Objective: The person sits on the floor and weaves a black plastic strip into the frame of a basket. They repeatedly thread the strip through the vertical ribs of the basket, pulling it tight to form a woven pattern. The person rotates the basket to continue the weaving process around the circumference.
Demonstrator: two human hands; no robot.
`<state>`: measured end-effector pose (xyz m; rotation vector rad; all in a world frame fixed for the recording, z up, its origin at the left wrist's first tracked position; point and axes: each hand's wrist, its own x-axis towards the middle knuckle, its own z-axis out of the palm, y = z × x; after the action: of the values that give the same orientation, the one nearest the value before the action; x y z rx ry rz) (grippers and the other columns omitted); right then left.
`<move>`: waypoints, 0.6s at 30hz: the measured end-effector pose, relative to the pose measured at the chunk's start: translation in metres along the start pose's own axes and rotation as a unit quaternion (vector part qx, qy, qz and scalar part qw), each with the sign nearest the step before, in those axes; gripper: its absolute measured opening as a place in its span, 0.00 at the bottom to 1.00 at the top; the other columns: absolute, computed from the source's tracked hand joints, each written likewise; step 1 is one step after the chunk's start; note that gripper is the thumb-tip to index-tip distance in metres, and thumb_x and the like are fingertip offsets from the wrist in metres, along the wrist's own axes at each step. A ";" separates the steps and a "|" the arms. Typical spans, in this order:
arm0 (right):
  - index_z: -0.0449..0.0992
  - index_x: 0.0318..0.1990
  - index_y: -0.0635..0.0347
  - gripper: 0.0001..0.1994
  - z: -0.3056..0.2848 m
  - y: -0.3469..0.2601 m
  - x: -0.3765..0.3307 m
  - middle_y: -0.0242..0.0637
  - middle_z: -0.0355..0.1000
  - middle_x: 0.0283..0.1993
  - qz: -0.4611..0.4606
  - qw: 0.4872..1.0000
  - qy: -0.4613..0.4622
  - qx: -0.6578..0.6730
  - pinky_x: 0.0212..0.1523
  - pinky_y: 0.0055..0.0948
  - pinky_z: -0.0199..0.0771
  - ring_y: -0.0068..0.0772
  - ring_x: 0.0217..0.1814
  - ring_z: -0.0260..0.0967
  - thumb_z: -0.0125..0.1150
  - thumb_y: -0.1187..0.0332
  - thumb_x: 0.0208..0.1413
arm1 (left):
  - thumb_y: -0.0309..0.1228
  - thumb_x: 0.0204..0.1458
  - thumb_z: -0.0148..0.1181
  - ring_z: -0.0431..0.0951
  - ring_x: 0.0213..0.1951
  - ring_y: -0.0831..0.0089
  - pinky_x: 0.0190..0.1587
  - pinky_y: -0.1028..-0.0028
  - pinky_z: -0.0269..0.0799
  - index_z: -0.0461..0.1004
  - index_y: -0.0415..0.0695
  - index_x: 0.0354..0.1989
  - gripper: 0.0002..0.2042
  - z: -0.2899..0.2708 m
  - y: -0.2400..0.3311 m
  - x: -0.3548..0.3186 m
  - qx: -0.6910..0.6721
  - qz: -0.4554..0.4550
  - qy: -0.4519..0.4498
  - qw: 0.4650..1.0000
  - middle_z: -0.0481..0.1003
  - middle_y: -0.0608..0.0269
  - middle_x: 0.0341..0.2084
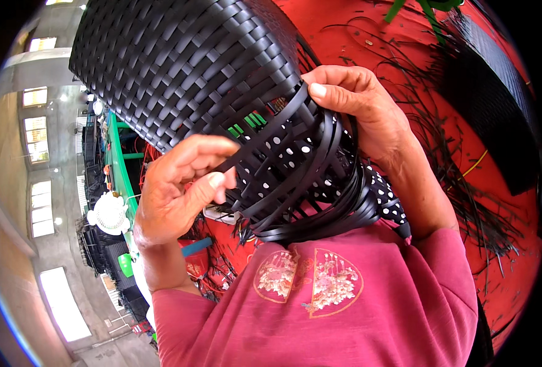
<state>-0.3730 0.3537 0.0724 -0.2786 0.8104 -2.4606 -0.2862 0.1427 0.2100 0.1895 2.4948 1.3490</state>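
Observation:
A black woven basket-like piece (185,67), made of flat plastic strips, leans up in front of me. Its lower part is loosely woven, with gaps through it. My right hand (362,104) pinches a flat black strip (271,131) between thumb and fingertips at the edge of the weave. Lower on the left, my left hand (185,186) has its fingers closed around the other stretch of this strip, which runs slantwise between both hands. Long loose strips (320,226) loop in a bundle against my chest. Black cloth with white dots (390,199) shows behind and beside them.
Scattered black strip ends (467,211) lie on the red surface (405,49). A dark curved woven piece (497,104) rests at the right. Along the left run a green frame (121,162) and a white openwork round object (109,213), with a windowed hall beyond.

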 end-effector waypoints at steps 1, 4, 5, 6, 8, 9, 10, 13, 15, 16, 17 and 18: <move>0.80 0.37 0.62 0.09 0.003 0.001 -0.002 0.30 0.77 0.31 -0.004 1.000 0.011 0.011 0.33 0.17 0.74 0.16 0.29 0.73 0.67 0.68 0.52 | 0.30 0.56 0.57 0.70 0.22 0.80 0.26 0.83 0.65 0.67 0.29 0.48 0.17 0.005 0.003 0.004 -0.019 0.009 -0.013 1.000 0.74 0.56 0.25; 0.79 0.36 0.64 0.08 0.002 -0.001 -0.003 0.31 0.77 0.30 -0.073 0.992 0.050 -0.093 0.36 0.20 0.74 0.19 0.30 0.73 0.66 0.70 0.52 | 0.33 0.55 0.60 0.69 0.21 0.84 0.23 0.85 0.62 0.71 0.31 0.45 0.17 0.001 0.010 0.009 0.014 0.001 -0.038 0.999 0.73 0.62 0.22; 0.79 0.36 0.65 0.08 0.002 -0.004 -0.006 0.31 0.77 0.30 -0.136 0.968 0.081 -0.197 0.37 0.21 0.74 0.21 0.31 0.73 0.65 0.71 0.52 | 0.31 0.55 0.60 0.68 0.22 0.86 0.24 0.85 0.62 0.73 0.33 0.42 0.13 0.001 0.016 0.010 0.041 0.003 -0.031 0.999 0.73 0.66 0.21; 0.79 0.36 0.65 0.08 0.005 -0.009 -0.008 0.32 0.77 0.31 -0.197 0.928 0.109 -0.297 0.38 0.21 0.73 0.22 0.32 0.73 0.65 0.71 0.52 | 0.29 0.55 0.61 0.68 0.22 0.87 0.24 0.85 0.61 0.75 0.34 0.39 0.09 0.000 0.019 0.010 0.068 0.003 -0.023 0.997 0.73 0.69 0.21; 0.78 0.36 0.65 0.09 0.007 -0.023 -0.011 0.39 0.76 0.34 -0.431 0.737 0.165 -0.493 0.36 0.26 0.72 0.31 0.35 0.73 0.66 0.73 0.47 | 0.26 0.56 0.59 0.69 0.22 0.86 0.23 0.85 0.62 0.75 0.34 0.35 0.06 -0.004 0.015 0.004 -0.040 -0.015 -0.023 0.999 0.74 0.67 0.21; 0.77 0.37 0.66 0.09 0.017 -0.027 -0.022 0.40 0.75 0.35 -0.435 0.704 0.121 -0.548 0.40 0.26 0.71 0.31 0.38 0.72 0.65 0.75 0.47 | 0.26 0.56 0.59 0.70 0.21 0.85 0.23 0.85 0.63 0.75 0.34 0.36 0.06 -0.005 0.014 -0.001 -0.095 -0.040 -0.031 0.994 0.75 0.66 0.21; 0.77 0.38 0.67 0.10 0.031 -0.033 -0.034 0.41 0.75 0.37 -0.438 0.664 0.081 -0.600 0.45 0.27 0.69 0.32 0.41 0.71 0.63 0.76 0.47 | 0.26 0.56 0.59 0.71 0.21 0.85 0.23 0.85 0.63 0.74 0.34 0.36 0.07 -0.004 0.016 -0.004 -0.147 -0.061 -0.045 0.986 0.75 0.65 0.22; 0.77 0.37 0.64 0.13 0.057 -0.017 -0.029 0.39 0.75 0.37 -0.507 0.571 -0.109 -0.636 0.41 0.38 0.66 0.40 0.43 0.71 0.64 0.70 0.43 | 0.28 0.55 0.59 0.71 0.20 0.85 0.22 0.85 0.64 0.71 0.35 0.38 0.09 -0.004 0.014 -0.020 -0.167 -0.092 -0.084 0.978 0.76 0.62 0.23; 0.77 0.37 0.62 0.14 0.071 0.004 -0.029 0.35 0.74 0.35 -0.509 0.560 -0.124 -0.643 0.37 0.35 0.62 0.37 0.43 0.71 0.63 0.67 0.41 | 0.29 0.56 0.59 0.70 0.19 0.86 0.21 0.85 0.63 0.72 0.35 0.40 0.10 -0.009 0.011 -0.032 -0.129 -0.080 -0.108 0.982 0.75 0.64 0.22; 0.77 0.36 0.62 0.14 0.071 0.010 -0.027 0.34 0.72 0.34 -0.515 0.557 -0.128 -0.638 0.37 0.35 0.61 0.36 0.42 0.71 0.62 0.67 0.39 | 0.29 0.56 0.59 0.69 0.19 0.87 0.21 0.85 0.62 0.72 0.35 0.40 0.10 -0.010 0.008 -0.040 -0.122 -0.076 -0.100 0.985 0.75 0.65 0.21; 0.77 0.36 0.61 0.15 0.072 0.016 -0.026 0.32 0.70 0.32 -0.522 0.555 -0.132 -0.635 0.36 0.35 0.60 0.34 0.41 0.70 0.61 0.67 0.38 | 0.29 0.56 0.59 0.69 0.18 0.87 0.20 0.85 0.61 0.73 0.35 0.40 0.09 -0.014 0.005 -0.046 -0.072 -0.079 -0.087 0.990 0.75 0.67 0.20; 0.76 0.36 0.61 0.15 0.072 0.021 -0.025 0.31 0.68 0.31 -0.527 0.551 -0.136 -0.632 0.36 0.35 0.59 0.33 0.40 0.69 0.60 0.66 0.36 | 0.28 0.55 0.60 0.69 0.18 0.87 0.19 0.85 0.61 0.74 0.36 0.36 0.07 -0.018 -0.003 -0.051 -0.040 -0.046 -0.070 0.996 0.75 0.68 0.20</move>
<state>-0.3183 0.3171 0.1165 -2.1034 2.6999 -1.8178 -0.2430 0.1137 0.2263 0.1446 2.3009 1.3473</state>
